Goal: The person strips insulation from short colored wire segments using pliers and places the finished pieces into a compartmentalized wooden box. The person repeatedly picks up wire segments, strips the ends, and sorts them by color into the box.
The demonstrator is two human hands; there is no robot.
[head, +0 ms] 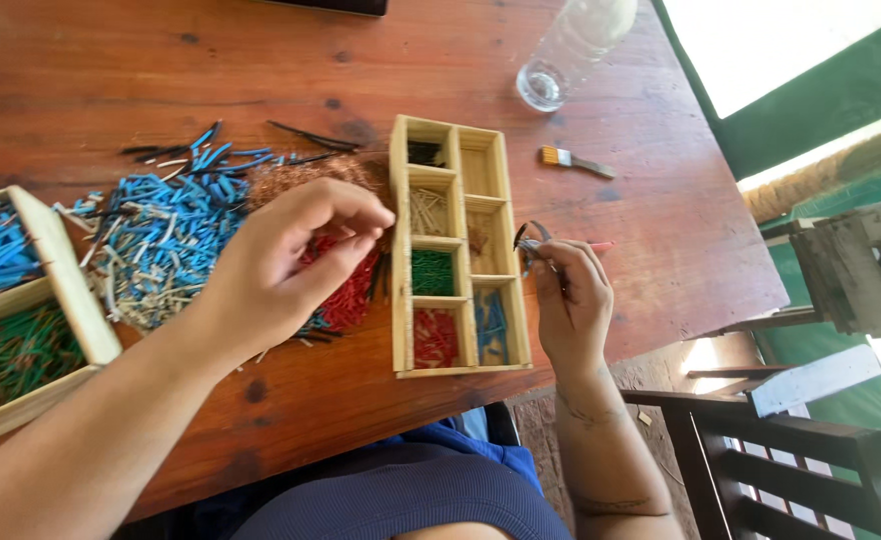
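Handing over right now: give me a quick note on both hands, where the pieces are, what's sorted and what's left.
Left hand: fingers pinched together above the loose pile of blue, red, black and pale wire pieces; what it grips is too small to tell.
Right hand: closed on small pliers with red handles, beside the compartment box.
Done: the box already holds black, pale, green, red and blue pieces in separate cells; a second tray at the left holds blue and green.
Left: the big mixed pile on the table, some box cells nearly empty.

Reddish wooden counter (pixel 111 70)

On it: compartment box (pixel 458 243); second box (pixel 21 310); wire-piece heap (pixel 176 230); small brush (pixel 573 160); clear bottle (pixel 571 50).
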